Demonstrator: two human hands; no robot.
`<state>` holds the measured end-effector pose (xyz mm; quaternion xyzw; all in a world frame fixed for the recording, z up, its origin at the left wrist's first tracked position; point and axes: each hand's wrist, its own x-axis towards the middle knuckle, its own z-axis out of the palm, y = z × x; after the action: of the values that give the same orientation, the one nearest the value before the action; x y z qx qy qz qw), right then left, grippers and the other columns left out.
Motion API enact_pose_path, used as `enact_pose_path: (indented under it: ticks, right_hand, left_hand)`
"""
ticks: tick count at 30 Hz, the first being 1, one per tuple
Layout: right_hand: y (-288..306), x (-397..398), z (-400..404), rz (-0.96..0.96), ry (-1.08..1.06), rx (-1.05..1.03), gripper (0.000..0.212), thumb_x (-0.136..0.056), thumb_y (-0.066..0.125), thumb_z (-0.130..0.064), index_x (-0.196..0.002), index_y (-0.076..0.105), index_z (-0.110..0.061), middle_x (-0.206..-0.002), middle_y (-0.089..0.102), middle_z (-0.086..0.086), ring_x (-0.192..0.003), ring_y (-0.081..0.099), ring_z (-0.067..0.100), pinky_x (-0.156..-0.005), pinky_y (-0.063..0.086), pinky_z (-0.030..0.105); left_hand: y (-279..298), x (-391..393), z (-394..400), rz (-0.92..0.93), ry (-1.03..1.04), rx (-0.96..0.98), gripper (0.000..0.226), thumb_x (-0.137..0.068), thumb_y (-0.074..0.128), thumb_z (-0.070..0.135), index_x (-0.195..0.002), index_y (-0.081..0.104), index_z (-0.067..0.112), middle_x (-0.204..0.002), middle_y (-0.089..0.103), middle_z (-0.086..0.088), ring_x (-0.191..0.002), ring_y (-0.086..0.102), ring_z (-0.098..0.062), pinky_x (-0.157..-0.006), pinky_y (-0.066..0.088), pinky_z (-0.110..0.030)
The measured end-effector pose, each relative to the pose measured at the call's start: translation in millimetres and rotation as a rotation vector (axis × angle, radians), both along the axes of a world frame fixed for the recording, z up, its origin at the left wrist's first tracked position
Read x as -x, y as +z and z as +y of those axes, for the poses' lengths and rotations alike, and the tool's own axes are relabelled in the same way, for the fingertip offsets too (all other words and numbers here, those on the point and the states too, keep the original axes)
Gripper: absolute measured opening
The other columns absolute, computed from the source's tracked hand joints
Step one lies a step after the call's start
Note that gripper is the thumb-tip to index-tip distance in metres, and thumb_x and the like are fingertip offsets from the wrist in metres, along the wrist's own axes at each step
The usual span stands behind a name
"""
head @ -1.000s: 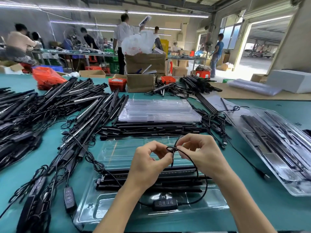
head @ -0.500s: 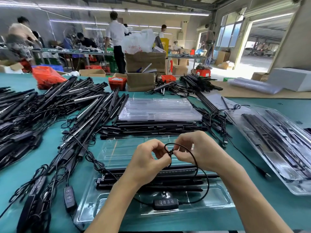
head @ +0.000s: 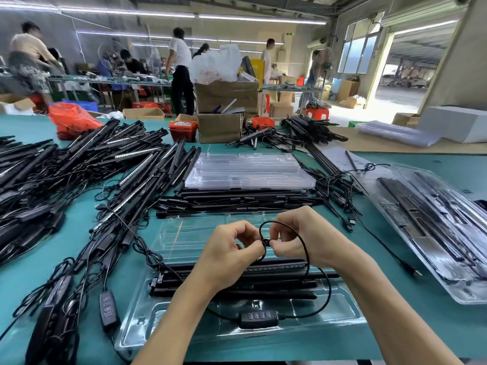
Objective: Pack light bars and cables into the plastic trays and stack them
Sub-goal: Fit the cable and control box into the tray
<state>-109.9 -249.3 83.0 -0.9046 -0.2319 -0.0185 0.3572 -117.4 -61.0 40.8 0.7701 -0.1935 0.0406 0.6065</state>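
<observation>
A clear plastic tray (head: 147, 322) lies open in front of me on the green table. Several black light bars (head: 263, 283) lie across its middle. Above them my left hand (head: 229, 251) and my right hand (head: 303, 238) both pinch a black cable (head: 305, 248) at a small bunched point between them. The cable loops up over my right fingers and runs down to a black inline controller (head: 258, 318) resting in the tray's near compartment.
Loose light bars with cables (head: 79, 175) cover the table's left side. A stack of clear trays (head: 247, 169) sits behind, on more bars. A packed tray (head: 432, 233) lies at the right. Cardboard boxes (head: 220, 130) and people stand beyond.
The cable loop between my hands has grown rounder and rides higher over my right fingers. Both hands stay pinched together above the tray.
</observation>
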Motion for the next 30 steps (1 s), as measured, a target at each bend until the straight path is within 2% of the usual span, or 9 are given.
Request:
enact_pose_path:
  ticks: [2, 4, 10, 14, 18, 21, 24, 27, 30]
  right_hand:
    - [0.0, -0.5, 2.1, -0.016, 0.016, 0.049, 0.013, -0.075, 0.069, -0.012, -0.065, 0.062, -0.017, -0.05, 0.046, -0.014, -0.049, 0.038, 0.005, -0.051, 0.034, 0.021]
    - [-2.0, -1.7, 4.0, -0.053, 0.013, 0.117, 0.011, -0.072, 0.067, -0.018, -0.064, 0.059, -0.017, -0.05, 0.046, -0.012, -0.05, 0.038, 0.007, -0.051, 0.035, 0.027]
    - [-9.0, -3.4, 8.7, -0.161, -0.036, 0.193, 0.023, -0.059, 0.055, -0.04, -0.066, 0.054, -0.018, -0.059, 0.05, -0.009, -0.055, 0.041, 0.01, -0.053, 0.039, 0.027]
    - [-9.1, -5.1, 10.1, -0.16, -0.046, 0.188, 0.022, -0.059, 0.055, -0.039, -0.068, 0.054, -0.018, -0.061, 0.052, -0.009, -0.056, 0.042, 0.009, -0.055, 0.043, 0.03]
    - [-5.1, -6.8, 10.2, -0.088, -0.019, 0.172, 0.016, -0.06, 0.058, -0.035, -0.063, 0.052, -0.02, -0.055, 0.048, -0.013, -0.054, 0.039, 0.008, -0.054, 0.036, 0.025]
    - [-4.1, -8.0, 9.4, -0.043, 0.001, 0.162, 0.014, -0.06, 0.058, -0.032, -0.061, 0.051, -0.02, -0.052, 0.047, -0.013, -0.052, 0.038, 0.008, -0.052, 0.033, 0.022]
    - [-4.0, -7.5, 8.9, -0.048, 0.001, 0.172, 0.018, -0.059, 0.057, -0.032, -0.055, 0.042, -0.024, -0.051, 0.044, -0.012, -0.053, 0.035, 0.01, -0.054, 0.032, 0.027]
    - [-5.0, -7.6, 10.6, -0.076, -0.025, 0.198, 0.021, -0.058, 0.056, -0.037, -0.054, 0.04, -0.025, -0.053, 0.046, -0.013, -0.053, 0.036, 0.012, -0.053, 0.032, 0.029]
    - [-7.2, -6.1, 12.0, -0.112, -0.055, 0.278, 0.022, -0.061, 0.059, -0.039, -0.057, 0.042, -0.025, -0.059, 0.052, -0.021, -0.057, 0.044, 0.008, -0.053, 0.034, 0.027]
  left_hand:
    - [2.3, -1.2, 1.3, 0.014, 0.009, -0.018, 0.004, -0.077, 0.067, 0.018, -0.073, 0.068, 0.02, -0.065, 0.063, 0.012, -0.054, 0.05, -0.007, -0.054, 0.045, -0.028]
    - [4.1, -2.9, 2.4, 0.01, 0.021, -0.051, 0.011, -0.078, 0.071, 0.01, -0.071, 0.069, 0.019, -0.063, 0.064, 0.012, -0.055, 0.053, -0.005, -0.056, 0.047, -0.026]
    - [9.5, -5.0, 5.2, 0.0, 0.073, -0.073, 0.004, -0.064, 0.069, 0.023, -0.065, 0.07, 0.02, -0.06, 0.065, 0.011, -0.057, 0.056, -0.001, -0.052, 0.046, -0.016]
    - [11.8, -9.7, 14.6, 0.004, 0.053, -0.074, 0.006, -0.062, 0.069, 0.026, -0.067, 0.072, 0.026, -0.063, 0.067, 0.009, -0.062, 0.058, -0.001, -0.055, 0.049, -0.019]
    - [13.1, -8.7, 23.1, 0.029, 0.031, -0.006, 0.012, -0.057, 0.069, 0.034, -0.066, 0.072, 0.027, -0.064, 0.064, 0.009, -0.061, 0.057, -0.002, -0.052, 0.049, -0.021]
    - [14.1, -6.1, 25.4, 0.056, 0.052, 0.029, 0.005, -0.065, 0.07, 0.021, -0.066, 0.071, 0.027, -0.066, 0.065, 0.008, -0.055, 0.055, -0.001, -0.05, 0.047, -0.02]
    - [16.4, 1.8, 23.6, 0.059, 0.055, 0.039, 0.002, -0.071, 0.07, 0.025, -0.071, 0.072, 0.025, -0.068, 0.066, 0.011, -0.052, 0.056, -0.001, -0.048, 0.046, -0.019]
    - [16.2, 7.4, 19.7, 0.044, 0.041, -0.027, 0.015, -0.074, 0.076, 0.035, -0.081, 0.073, 0.022, -0.07, 0.067, 0.016, -0.056, 0.057, 0.0, -0.05, 0.047, -0.018]
    - [16.2, 6.6, 12.7, -0.032, 0.107, -0.168, 0.01, -0.079, 0.081, 0.022, -0.077, 0.071, 0.021, -0.069, 0.068, 0.013, -0.062, 0.057, -0.001, -0.057, 0.048, -0.017]
